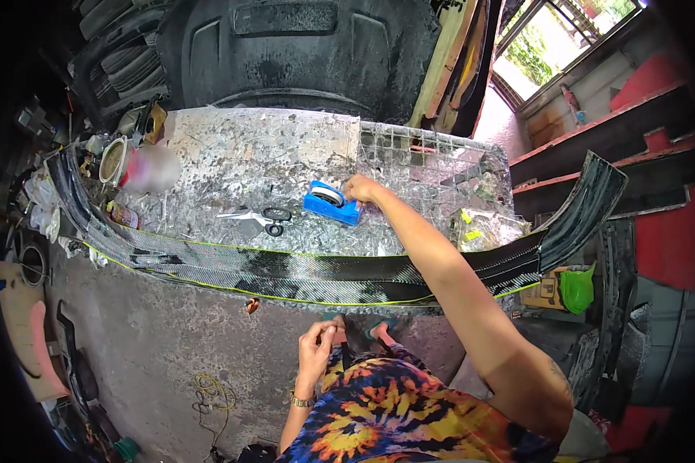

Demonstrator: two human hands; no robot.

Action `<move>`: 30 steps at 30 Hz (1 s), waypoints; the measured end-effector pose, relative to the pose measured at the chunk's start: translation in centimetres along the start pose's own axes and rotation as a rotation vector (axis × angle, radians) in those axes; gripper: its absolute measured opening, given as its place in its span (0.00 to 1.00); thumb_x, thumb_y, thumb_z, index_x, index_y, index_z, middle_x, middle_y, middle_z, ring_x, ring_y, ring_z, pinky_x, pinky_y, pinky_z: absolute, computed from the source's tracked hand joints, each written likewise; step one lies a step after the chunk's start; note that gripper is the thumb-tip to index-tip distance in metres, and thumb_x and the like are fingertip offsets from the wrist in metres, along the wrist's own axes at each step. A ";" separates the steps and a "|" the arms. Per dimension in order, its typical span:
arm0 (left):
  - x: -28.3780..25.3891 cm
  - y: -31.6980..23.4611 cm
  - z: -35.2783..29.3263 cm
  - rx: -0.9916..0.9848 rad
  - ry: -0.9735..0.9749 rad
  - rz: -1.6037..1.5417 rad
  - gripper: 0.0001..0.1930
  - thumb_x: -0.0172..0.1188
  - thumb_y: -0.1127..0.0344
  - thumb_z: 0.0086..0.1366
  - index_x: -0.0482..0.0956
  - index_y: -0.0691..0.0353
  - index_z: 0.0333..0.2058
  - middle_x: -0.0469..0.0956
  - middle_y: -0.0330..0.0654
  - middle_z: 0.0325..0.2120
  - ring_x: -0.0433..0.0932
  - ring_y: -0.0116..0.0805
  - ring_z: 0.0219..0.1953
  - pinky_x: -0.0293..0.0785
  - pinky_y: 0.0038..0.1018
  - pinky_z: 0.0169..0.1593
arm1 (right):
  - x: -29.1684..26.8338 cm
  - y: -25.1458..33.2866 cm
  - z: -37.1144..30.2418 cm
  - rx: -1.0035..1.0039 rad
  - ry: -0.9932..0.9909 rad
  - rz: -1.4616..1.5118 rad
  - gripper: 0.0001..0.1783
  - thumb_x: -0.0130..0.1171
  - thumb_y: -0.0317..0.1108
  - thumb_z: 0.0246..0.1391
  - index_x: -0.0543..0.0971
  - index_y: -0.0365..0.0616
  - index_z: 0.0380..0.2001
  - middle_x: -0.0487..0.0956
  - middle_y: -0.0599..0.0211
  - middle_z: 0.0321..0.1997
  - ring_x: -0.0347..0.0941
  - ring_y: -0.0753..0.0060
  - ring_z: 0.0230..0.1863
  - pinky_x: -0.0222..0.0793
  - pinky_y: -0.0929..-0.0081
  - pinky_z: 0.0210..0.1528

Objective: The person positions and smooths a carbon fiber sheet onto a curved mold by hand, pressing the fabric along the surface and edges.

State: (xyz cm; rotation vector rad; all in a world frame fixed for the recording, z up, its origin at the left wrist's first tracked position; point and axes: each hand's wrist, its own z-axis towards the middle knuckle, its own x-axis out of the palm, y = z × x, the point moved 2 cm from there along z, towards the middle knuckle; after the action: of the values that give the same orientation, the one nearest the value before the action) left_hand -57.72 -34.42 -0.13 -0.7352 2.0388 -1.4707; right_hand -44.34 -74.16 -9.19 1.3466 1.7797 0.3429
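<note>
My right hand (361, 190) reaches over the worktable, its fingers closed at the cutter end of a blue tape dispenser (337, 216). A white roll of tape (327, 196) sits in the dispenser. What those fingers pinch is too small to make out. Close to my body, my left hand (315, 347) is raised with thumb and fingers pressed together; anything between them is hidden. Scissors with black handles (273, 221) lie left of the dispenser. Along the table's near side stretches a long curved black woven-fibre panel (316, 276), edged with yellow-green tape; my right forearm passes above it.
The worktable (247, 154) is stained and scuffed. At its left end stand a round tub (114, 160) and a can (123, 214). A large black hood-shaped panel (297, 58) leans behind. A green bag (577, 290) and cable (216, 392) lie low around me.
</note>
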 end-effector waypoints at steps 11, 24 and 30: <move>-2.0 -2.0 4.9 0.028 0.067 0.125 0.09 0.56 0.68 0.71 0.82 0.66 0.41 0.85 0.39 0.31 0.71 0.19 0.18 0.69 0.20 0.23 | -0.9 -0.4 1.1 0.082 0.130 0.038 0.09 0.74 0.37 0.46 0.86 0.44 0.25 0.82 0.73 0.22 0.65 0.80 0.17 0.57 0.74 0.19; 0.4 -6.9 22.5 0.604 0.138 0.428 0.07 0.62 0.68 0.64 0.81 0.66 0.35 0.81 0.49 0.34 0.79 0.49 0.39 0.74 0.37 0.44 | -4.8 -6.9 -7.8 0.188 0.169 0.175 0.10 0.74 0.39 0.47 0.85 0.45 0.26 0.76 0.72 0.17 0.63 0.79 0.14 0.57 0.74 0.15; 4.3 -5.7 31.5 0.608 0.402 0.655 0.07 0.62 0.69 0.62 0.83 0.64 0.37 0.82 0.46 0.37 0.80 0.48 0.43 0.74 0.37 0.48 | -5.7 -9.5 -10.4 0.228 0.125 0.034 0.10 0.73 0.39 0.49 0.85 0.46 0.28 0.77 0.75 0.20 0.66 0.81 0.18 0.60 0.76 0.18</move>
State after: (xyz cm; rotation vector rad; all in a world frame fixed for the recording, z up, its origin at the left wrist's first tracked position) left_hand -38.56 -60.15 -3.85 0.4635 1.6721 -1.7485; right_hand -58.12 -80.11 -6.59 1.5450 1.9482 0.2523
